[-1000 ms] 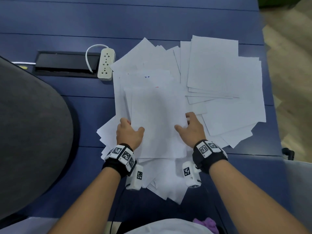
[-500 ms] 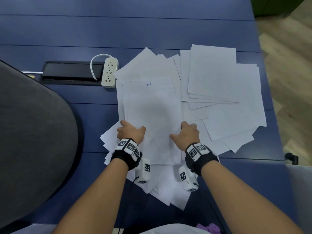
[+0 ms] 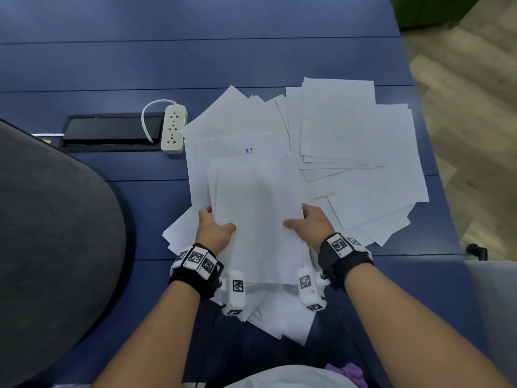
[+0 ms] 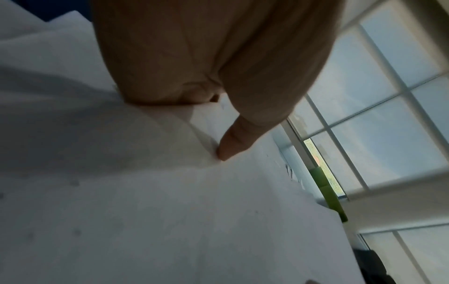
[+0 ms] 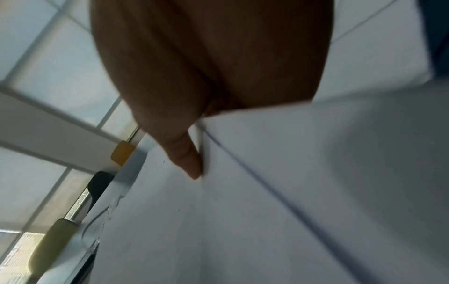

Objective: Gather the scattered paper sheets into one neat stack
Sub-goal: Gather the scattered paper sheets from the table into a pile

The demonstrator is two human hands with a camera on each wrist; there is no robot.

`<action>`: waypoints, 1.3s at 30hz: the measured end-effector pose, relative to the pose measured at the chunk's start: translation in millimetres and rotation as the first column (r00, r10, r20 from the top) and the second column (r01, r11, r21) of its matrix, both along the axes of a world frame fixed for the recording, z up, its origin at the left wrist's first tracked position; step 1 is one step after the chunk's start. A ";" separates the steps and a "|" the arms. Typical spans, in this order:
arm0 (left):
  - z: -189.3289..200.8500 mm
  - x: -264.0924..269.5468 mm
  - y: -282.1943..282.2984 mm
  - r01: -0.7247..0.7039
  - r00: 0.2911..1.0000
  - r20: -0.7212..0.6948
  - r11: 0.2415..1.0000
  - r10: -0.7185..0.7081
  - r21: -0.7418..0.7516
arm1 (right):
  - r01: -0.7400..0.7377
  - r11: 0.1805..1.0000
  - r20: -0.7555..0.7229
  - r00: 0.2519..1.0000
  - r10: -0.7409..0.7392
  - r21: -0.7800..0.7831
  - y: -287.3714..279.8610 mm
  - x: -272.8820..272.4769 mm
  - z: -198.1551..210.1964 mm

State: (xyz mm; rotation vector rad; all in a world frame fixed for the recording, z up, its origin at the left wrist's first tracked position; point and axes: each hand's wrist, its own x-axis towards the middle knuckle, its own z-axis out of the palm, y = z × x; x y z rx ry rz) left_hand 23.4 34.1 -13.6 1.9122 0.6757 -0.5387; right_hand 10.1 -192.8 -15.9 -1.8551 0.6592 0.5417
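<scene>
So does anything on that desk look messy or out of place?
Yes. Loose sheets fan out at all angles on the blue table, some poking past its near edge. Only the bundle gripped by the left hand and right hand looks roughly squared. Nothing looks torn.

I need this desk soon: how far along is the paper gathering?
Partly done. A rough bundle of white paper sheets is gathered, its edges uneven. The left hand and right hand grip its two sides. Left: loose white sheets fanned to the right and under the wrists, then squaring everything.
</scene>
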 end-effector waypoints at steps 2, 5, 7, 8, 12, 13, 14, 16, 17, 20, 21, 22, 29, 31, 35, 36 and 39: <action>-3.4 -8.5 -3.3 0.031 1.000 0.007 0.997 -0.030 -0.068 | -0.009 0.998 0.005 1.000 0.009 0.065 -11.3 -10.0 3.4; 0.9 -23.2 -18.0 0.045 0.994 0.103 0.984 -0.027 -0.173 | 0.043 0.985 0.011 0.999 -0.046 0.166 -36.1 -28.3 8.2; 2.8 -30.0 -32.9 0.067 0.991 0.132 0.972 -0.037 -0.227 | 0.054 0.982 0.003 0.998 -0.056 0.181 -55.7 -39.6 9.5; 2.7 -32.4 -41.2 0.101 0.989 0.130 0.967 -0.072 -0.233 | 0.069 0.982 0.001 0.998 -0.070 0.176 -66.1 -44.6 6.9; -2.4 -42.6 -82.0 0.393 0.918 0.070 0.919 -0.391 -0.019 | 0.158 0.983 0.008 0.987 -0.159 0.089 -108.7 -66.4 -7.9; -4.9 -44.9 -92.4 0.455 0.888 0.030 0.887 -0.459 0.082 | 0.178 0.982 0.003 0.984 -0.178 0.071 -118.3 -72.4 -10.8; -4.5 -47.0 -104.2 0.493 0.867 -0.021 0.853 -0.497 0.172 | 0.198 0.978 0.009 0.980 -0.199 0.057 -127.6 -78.9 -10.2; -0.2 -48.0 -121.3 0.507 0.852 -0.025 0.812 -0.523 0.291 | 0.240 0.968 0.024 0.970 -0.242 0.070 -145.6 -89.0 -6.8; 3.5 -46.6 -125.6 0.484 0.858 0.008 0.813 -0.514 0.325 | 0.261 0.960 0.035 0.963 -0.265 0.097 -153.2 -92.8 -4.3; 8.0 -37.3 -134.1 0.385 0.901 0.158 0.912 -0.405 0.145 | 0.312 0.934 0.074 0.942 -0.328 0.171 -179.2 -99.9 -0.3; 11.2 -32.4 -139.4 0.368 0.917 0.161 0.930 -0.365 0.010 | 0.314 0.931 0.075 0.940 -0.332 0.186 -187.5 -99.9 -0.3; 10.7 -28.8 -143.0 0.349 0.933 0.130 0.931 -0.335 -0.104 | 0.301 0.933 0.070 0.945 -0.320 0.198 -192.9 -98.4 -0.6; -2.0 -52.9 -210.4 0.386 0.921 0.012 0.909 -0.389 -0.158 | 0.267 0.964 0.035 0.963 -0.266 -0.009 -229.7 -94.5 -13.1; 0.9 -69.9 -232.9 0.382 0.922 0.001 0.910 -0.387 -0.160 | 0.306 0.950 0.010 0.952 -0.306 -0.059 -241.7 -102.0 -19.7; -5.6 -98.3 -257.8 0.381 0.922 -0.029 0.917 -0.387 -0.122 | 0.307 0.935 -0.023 0.949 -0.315 -0.178 -261.5 -124.5 -25.6; -9.1 -104.4 -259.9 0.393 0.916 -0.041 0.913 -0.399 -0.106 | 0.289 0.930 -0.029 0.953 -0.303 -0.227 -268.1 -130.6 -24.9; -13.9 -108.3 -260.1 0.429 0.903 -0.023 0.903 -0.429 -0.006 | 0.276 0.911 -0.035 0.953 -0.300 -0.307 -282.7 -141.4 -18.5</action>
